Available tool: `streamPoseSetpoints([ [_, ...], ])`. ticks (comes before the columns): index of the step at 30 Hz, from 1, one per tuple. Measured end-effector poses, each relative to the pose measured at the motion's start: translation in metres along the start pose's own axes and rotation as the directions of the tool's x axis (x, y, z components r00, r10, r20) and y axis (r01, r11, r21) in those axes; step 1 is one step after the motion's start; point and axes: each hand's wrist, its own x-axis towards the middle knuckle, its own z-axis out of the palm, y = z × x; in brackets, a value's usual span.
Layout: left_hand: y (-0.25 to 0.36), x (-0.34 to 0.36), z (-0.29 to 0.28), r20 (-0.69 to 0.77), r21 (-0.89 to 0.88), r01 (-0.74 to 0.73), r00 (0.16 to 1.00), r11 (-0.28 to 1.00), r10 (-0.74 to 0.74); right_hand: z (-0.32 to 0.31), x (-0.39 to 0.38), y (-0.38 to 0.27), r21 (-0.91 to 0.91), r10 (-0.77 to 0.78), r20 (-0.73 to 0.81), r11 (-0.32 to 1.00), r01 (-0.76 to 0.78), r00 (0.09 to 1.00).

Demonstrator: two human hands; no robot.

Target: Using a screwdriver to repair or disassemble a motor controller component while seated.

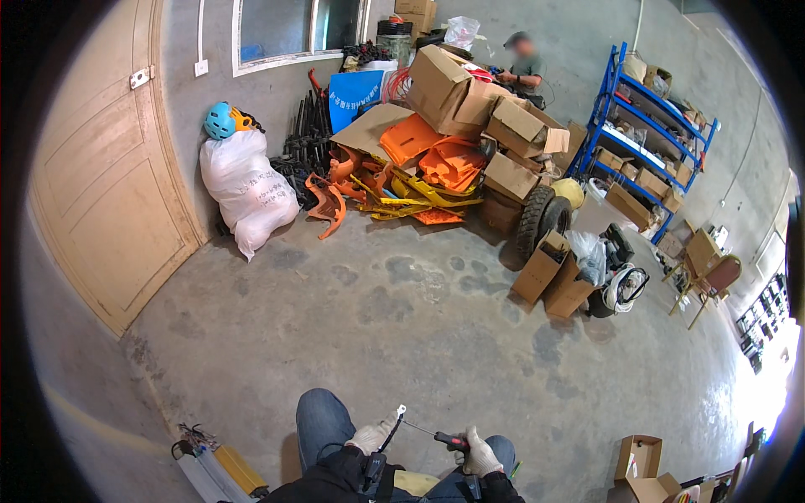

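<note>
Both my hands wear pale work gloves and are held above my knees. My right hand (480, 453) is closed round the red-and-black handle of a screwdriver (453, 441). Its thin metal shaft points left and up, toward a small part with a white end (402, 410) and a dark, narrow body. That part is gripped in my left hand (371, 437); its exact kind is too small to make out. Whether the screwdriver tip touches it, I cannot tell. A pale yellowish thing (417, 482) lies across my lap between the forearms.
Beside me on the left are a white-and-yellow block-shaped unit (239, 469) and loose wires (194, 434). An open cardboard box (639, 457) sits at lower right. Ahead, orange panels (449, 163), cartons and tyres (537, 220) are piled by the wall, with a person (525, 67) behind.
</note>
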Motion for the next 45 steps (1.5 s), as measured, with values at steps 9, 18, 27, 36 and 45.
streamPoseSetpoints([
  [9,0.016,0.005,0.011,-0.006,0.064,-0.081,0.997,0.995,0.081,-0.008,-0.006,0.007,-0.084,-0.215,-0.142,0.975,0.204,0.966],
  [18,0.007,-0.001,0.002,-0.038,0.149,-0.023,0.999,0.989,0.029,-0.007,0.008,0.008,0.108,-0.040,-0.020,0.993,0.042,0.999],
  [27,-0.064,0.054,0.007,-0.093,0.370,-0.385,0.890,0.846,0.446,0.005,0.018,0.014,0.083,-0.212,-0.122,0.971,0.222,0.970],
  [36,-0.001,0.017,0.005,-0.064,0.235,-0.113,0.989,0.965,0.132,-0.020,0.015,0.007,0.199,-0.071,0.038,0.978,0.062,0.997],
  [45,-0.009,0.030,0.004,-0.037,0.289,-0.111,0.991,0.951,0.127,-0.016,0.021,0.013,0.098,-0.265,-0.122,0.956,0.278,0.956],
])
